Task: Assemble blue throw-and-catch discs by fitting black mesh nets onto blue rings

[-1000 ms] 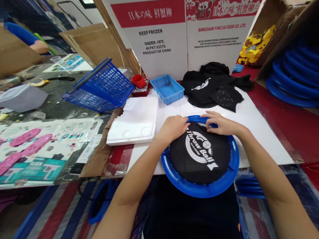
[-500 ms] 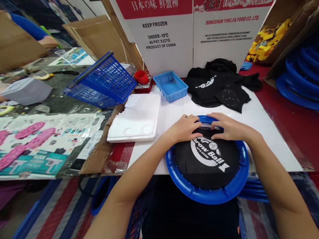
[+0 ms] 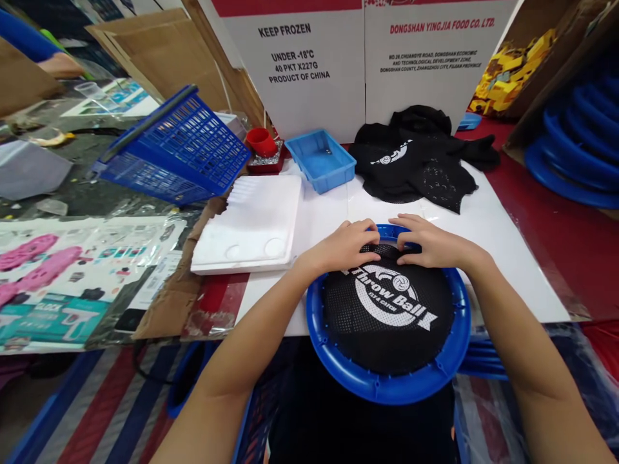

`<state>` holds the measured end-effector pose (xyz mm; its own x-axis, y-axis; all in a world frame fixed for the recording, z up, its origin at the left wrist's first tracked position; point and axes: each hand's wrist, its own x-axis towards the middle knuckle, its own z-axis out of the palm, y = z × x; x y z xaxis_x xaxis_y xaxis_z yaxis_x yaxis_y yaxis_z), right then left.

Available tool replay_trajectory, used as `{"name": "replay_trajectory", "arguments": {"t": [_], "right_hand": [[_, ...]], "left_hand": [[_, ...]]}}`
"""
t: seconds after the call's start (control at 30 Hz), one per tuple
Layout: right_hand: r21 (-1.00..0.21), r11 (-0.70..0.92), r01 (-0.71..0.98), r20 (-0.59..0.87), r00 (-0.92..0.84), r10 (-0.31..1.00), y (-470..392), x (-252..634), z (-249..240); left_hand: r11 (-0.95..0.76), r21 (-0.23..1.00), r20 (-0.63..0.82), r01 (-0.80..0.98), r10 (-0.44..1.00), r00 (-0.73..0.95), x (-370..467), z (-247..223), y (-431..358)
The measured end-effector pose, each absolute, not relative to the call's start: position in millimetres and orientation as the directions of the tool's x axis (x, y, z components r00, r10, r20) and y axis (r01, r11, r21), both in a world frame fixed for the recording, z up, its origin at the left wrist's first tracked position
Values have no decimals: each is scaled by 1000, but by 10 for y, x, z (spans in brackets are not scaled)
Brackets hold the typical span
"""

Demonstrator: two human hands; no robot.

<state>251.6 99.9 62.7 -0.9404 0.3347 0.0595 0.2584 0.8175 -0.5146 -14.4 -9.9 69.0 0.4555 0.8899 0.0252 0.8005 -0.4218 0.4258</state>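
A blue plastic ring leans over the table's front edge against my body. Black mesh fabric with a white "Throw Ball" print lies across it. At the ring's far side, my left hand is closed, fingers over the rim and thumb on the mesh's edge. Just to its right, my right hand grips the mesh edge in the same way, fingers curled over the rim. Between the hands, a strip of blue rim shows beyond the fabric. More black mesh pieces lie in a heap behind the ring.
A light-blue tray, a white foam slab and a red cup sit left of the heap. A blue basket tilts farther left. A white carton stands behind. Blue rings are stacked at right.
Both hands stay at the ring's far edge, with the mesh drawn slightly toward the rim and its print flatter. The whole view has shifted, so things appear farther left.
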Motion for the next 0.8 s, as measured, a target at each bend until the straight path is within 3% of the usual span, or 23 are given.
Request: {"name": "replay_trajectory", "arguments": {"t": [0.1, 0.17, 0.43, 0.8], "right_hand": [[-515, 820, 250, 82, -938, 337, 1027, 2531, 611], [-530, 811, 247, 71, -940, 333, 1025, 2522, 613], [-648, 709, 278, 51, -913, 404, 1080, 2516, 710], [-694, 658, 294, 8, -909, 416, 1148, 2559, 739]], "left_hand": [[-404, 617, 51, 675, 877, 478, -262, 738, -60], [-390, 669, 75, 632, 882, 465, -324, 753, -35], [-405, 647, 174, 645, 903, 393, -296, 703, -5], [-380, 691, 95, 615, 891, 444, -440, 773, -31]]}}
